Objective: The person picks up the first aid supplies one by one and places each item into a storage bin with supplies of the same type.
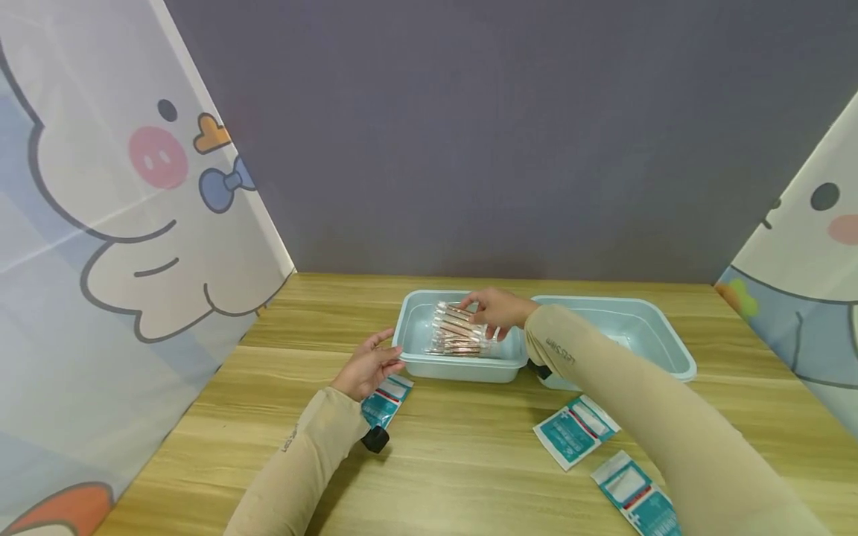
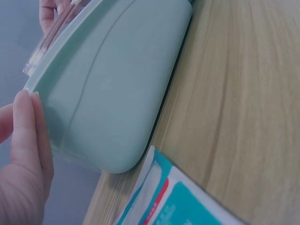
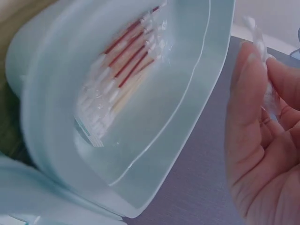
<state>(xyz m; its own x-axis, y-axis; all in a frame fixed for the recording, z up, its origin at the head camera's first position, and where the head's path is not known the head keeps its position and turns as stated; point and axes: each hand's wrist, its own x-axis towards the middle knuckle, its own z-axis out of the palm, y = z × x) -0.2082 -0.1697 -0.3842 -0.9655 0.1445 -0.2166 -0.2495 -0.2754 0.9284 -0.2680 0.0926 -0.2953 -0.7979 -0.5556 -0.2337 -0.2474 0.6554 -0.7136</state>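
A light blue plastic tub [image 1: 462,370] holds a row of clear-wrapped cotton swabs [image 1: 452,331] with reddish-brown sticks. Over it is my right hand [image 1: 499,309], palm down in the head view. The right wrist view shows that hand's thumb and fingers pinching a clear-wrapped swab [image 3: 269,91], raised beside the tub wall [image 3: 187,108]. At the tub's left front corner is my left hand [image 1: 367,366], its straight fingers [image 2: 24,122] touching the rim in the left wrist view. A teal and white packet [image 1: 387,398] lies partly under the left hand.
Right beside the first tub stands a second light blue tub [image 1: 660,335], partly hidden by my right sleeve, with something small and white inside. Two more teal packets, one [image 1: 576,432] nearer the tubs and another [image 1: 637,495] in front, lie on the wooden table [image 1: 462,461].
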